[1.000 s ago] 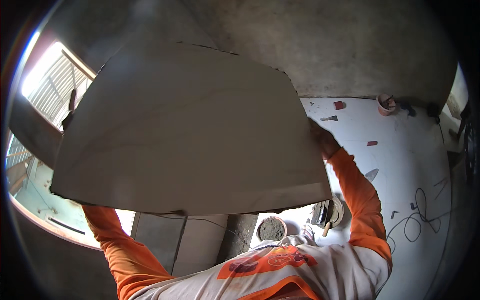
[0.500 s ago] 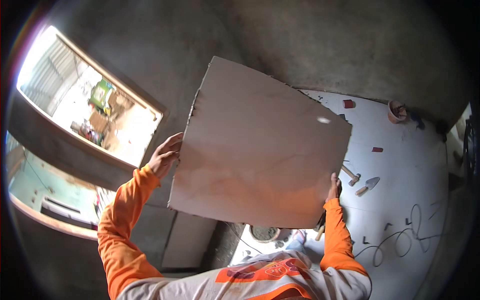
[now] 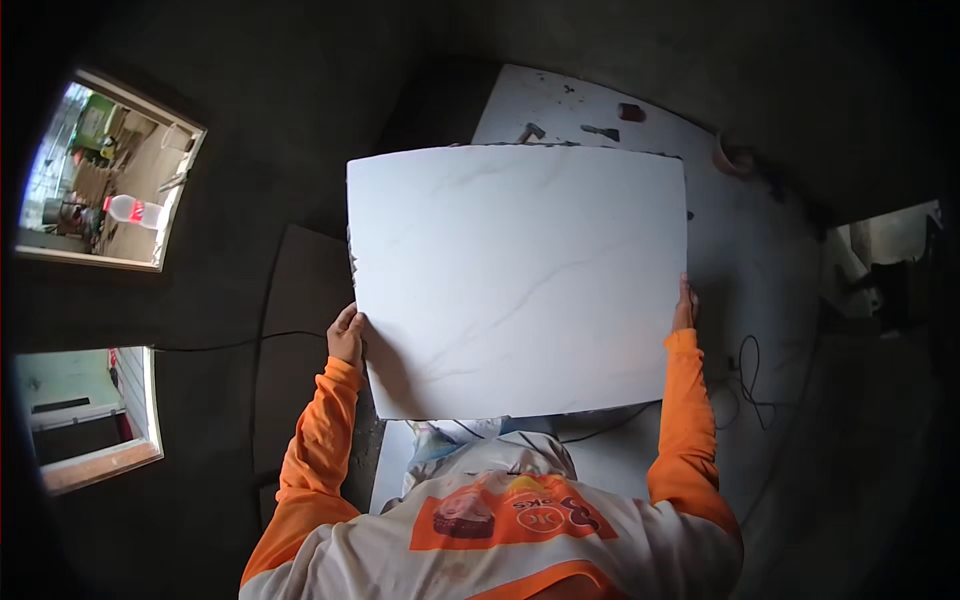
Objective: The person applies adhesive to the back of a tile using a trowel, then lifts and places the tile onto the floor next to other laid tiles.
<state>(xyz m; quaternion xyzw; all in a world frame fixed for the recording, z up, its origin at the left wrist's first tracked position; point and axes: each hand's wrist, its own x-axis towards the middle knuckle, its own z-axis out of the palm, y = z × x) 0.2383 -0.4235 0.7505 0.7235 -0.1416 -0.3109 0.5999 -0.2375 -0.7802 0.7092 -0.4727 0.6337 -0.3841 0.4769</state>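
A large square tile, white with grey marble veining, lies across the middle of the head view in front of my body. Its far edge and part of its left edge look rough and chipped. My left hand is closed on the tile's left edge, towards the near corner. On the opposite side my right hand grips the right edge, thumb upward. The fingers under the tile are hidden, and the tile covers much of the floor beneath it.
Past the tile's far edge lie a hammer, a dark flat tool and a red cup on the white floor. A bucket stands farther right. Black cable loops at right. A bottle stands at the left window opening.
The tile has swung from a steep slant to nearly square before me, and its veined face now shows clearly. Both hands keep hold. My view has turned, shifting the windows and floor tools.
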